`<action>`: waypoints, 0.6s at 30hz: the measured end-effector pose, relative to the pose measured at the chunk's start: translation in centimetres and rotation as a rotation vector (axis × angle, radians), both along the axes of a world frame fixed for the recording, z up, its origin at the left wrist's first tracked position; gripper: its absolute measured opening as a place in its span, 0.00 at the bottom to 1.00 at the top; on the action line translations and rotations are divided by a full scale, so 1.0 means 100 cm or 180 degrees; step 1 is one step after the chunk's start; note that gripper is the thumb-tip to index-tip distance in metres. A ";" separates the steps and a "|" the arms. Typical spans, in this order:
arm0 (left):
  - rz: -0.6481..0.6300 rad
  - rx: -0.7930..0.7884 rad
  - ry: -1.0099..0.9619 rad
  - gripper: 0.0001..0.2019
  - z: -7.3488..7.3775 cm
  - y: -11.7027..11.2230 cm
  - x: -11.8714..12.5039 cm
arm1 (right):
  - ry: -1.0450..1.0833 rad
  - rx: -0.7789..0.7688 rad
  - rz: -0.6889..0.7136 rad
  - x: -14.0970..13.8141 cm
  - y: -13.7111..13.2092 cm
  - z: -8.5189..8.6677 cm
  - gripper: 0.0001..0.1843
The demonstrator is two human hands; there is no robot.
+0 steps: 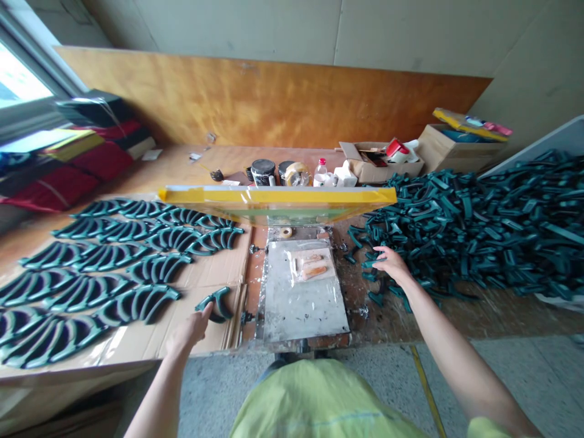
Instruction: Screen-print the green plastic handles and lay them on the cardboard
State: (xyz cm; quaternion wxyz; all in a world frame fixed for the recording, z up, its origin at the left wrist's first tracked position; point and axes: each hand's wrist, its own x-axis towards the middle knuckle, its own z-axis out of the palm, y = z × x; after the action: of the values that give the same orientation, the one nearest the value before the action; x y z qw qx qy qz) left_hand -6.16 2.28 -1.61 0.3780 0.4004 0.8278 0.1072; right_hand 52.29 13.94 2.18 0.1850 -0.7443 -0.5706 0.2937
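My left hand (190, 330) is closed on the end of a dark green curved plastic handle (219, 296) over the cardboard (150, 340) on the left. Another such piece appears to lie right beside or beneath it; I cannot tell which. My right hand (392, 264) reaches to the near left edge of a large heap of the same green handles (460, 225). Its thumb and fingers close around one green handle (370, 264). Between my hands lies a flat grey plate (292, 310), with small brownish pieces (314, 267) under clear film on it.
Rows of green handles (98, 255) cover the cardboard at left. A yellow-edged frame (278, 194) stands tilted up behind the plate. Beyond it are black tubs (263, 173), a red-capped bottle (322, 167) and open cartons (365, 167). Metal clamps (362, 311) flank the plate.
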 end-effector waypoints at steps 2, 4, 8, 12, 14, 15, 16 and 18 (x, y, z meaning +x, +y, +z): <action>0.0003 0.0475 -0.0090 0.20 0.030 0.016 0.012 | 0.0646 0.0232 0.0316 -0.019 -0.001 0.010 0.28; 0.0031 0.1318 -0.0426 0.23 0.069 0.039 0.034 | 0.0942 0.0477 0.0937 -0.056 0.000 0.015 0.21; 0.0128 0.2866 -0.1426 0.25 0.154 0.091 0.090 | 0.0585 0.1198 0.2034 -0.140 0.004 0.010 0.14; 0.0420 0.3462 -0.1899 0.22 0.197 0.115 0.121 | -0.0189 0.1502 0.2452 -0.178 0.004 -0.004 0.12; 0.0428 0.3392 -0.1842 0.23 0.198 0.110 0.125 | -0.0468 0.1535 0.2500 -0.180 -0.002 -0.008 0.14; 0.0424 0.3372 -0.1818 0.23 0.196 0.104 0.126 | -0.0553 0.1545 0.2518 -0.178 -0.005 -0.009 0.15; 0.0400 0.3349 -0.1791 0.23 0.192 0.095 0.125 | -0.0583 0.1536 0.2482 -0.175 -0.008 -0.008 0.17; 0.0375 0.3225 -0.1742 0.25 0.182 0.072 0.123 | -0.0523 0.1468 0.2237 -0.163 -0.009 -0.004 0.18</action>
State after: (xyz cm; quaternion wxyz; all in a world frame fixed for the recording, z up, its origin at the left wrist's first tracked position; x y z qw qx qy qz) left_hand 6.09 9.50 16.56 0.3328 0.4423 0.5662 0.6107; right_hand 36.01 13.04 1.83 0.1893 -0.4648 -0.8530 0.1433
